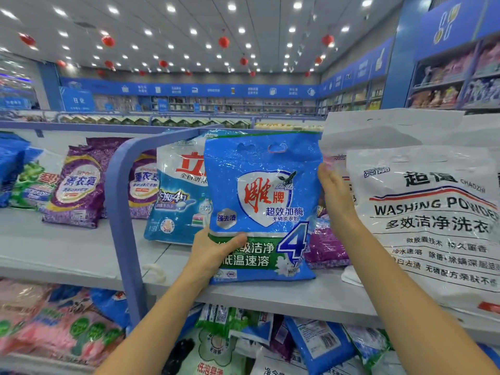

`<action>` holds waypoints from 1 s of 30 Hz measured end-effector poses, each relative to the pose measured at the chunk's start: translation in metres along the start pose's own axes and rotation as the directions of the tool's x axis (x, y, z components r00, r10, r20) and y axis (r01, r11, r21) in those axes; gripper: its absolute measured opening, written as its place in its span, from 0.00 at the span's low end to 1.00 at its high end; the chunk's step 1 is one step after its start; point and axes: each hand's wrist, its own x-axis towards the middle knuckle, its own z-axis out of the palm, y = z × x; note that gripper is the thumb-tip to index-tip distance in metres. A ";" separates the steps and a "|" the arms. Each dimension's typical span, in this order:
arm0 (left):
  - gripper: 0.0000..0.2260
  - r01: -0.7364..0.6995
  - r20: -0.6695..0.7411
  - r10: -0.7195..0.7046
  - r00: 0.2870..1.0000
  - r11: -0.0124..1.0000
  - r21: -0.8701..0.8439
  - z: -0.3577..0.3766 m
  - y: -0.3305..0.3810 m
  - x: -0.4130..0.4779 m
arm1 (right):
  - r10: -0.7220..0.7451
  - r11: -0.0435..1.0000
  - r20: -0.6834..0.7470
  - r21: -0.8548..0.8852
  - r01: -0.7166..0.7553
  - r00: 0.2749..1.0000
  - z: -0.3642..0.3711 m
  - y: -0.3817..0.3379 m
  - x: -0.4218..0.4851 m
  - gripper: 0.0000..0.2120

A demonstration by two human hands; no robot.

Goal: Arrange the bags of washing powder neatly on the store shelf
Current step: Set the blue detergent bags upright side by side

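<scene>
Big store with blue signs round the walls, ceiling spotlights and red lanterns (223, 41); up close there's a grey shelf (81, 253) with a curved blue rail (119, 212) splitting it into sections. Only the one head view here, so:

The blue bag (259, 201) stands upright near the front edge of the shelf, right of the rail; the left hand (213, 253) grips its lower left corner, thumb across the front, fingers hidden behind; the right hand (335, 196) is flat and straight-fingered, pressed against the bag's right edge. A pale blue bag (178, 198) leans just behind on the left; a purple bag (327, 244) lies behind on the right; a big white bag (433, 226) stands close on the right.

My take: this is the squaring-up step. I'd settle the base flat first so the powder sinks and the bag holds itself up; then use that flat right hand to nudge it into line with the white bag, label facing out; loosen the corner grip slowly, since soft bags like this tend to slump forward off the edge.
</scene>
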 end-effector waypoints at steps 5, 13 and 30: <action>0.08 0.033 -0.042 -0.040 0.998 0.987 -0.156 0.006 0.016 -0.011 | 0.178 0.983 0.279 0.001 -0.186 0.944 -0.007 0.030 -0.062 0.27; 0.10 -0.012 -0.136 -0.009 0.991 0.989 -0.149 -0.008 0.051 -0.042 | -0.085 0.990 0.123 -0.105 0.099 0.989 0.017 0.001 -0.097 0.34; 0.38 0.042 -0.527 -0.110 0.843 0.989 -0.140 -0.319 0.100 -0.167 | -0.137 0.987 0.491 0.139 0.078 0.861 0.297 -0.062 -0.240 0.28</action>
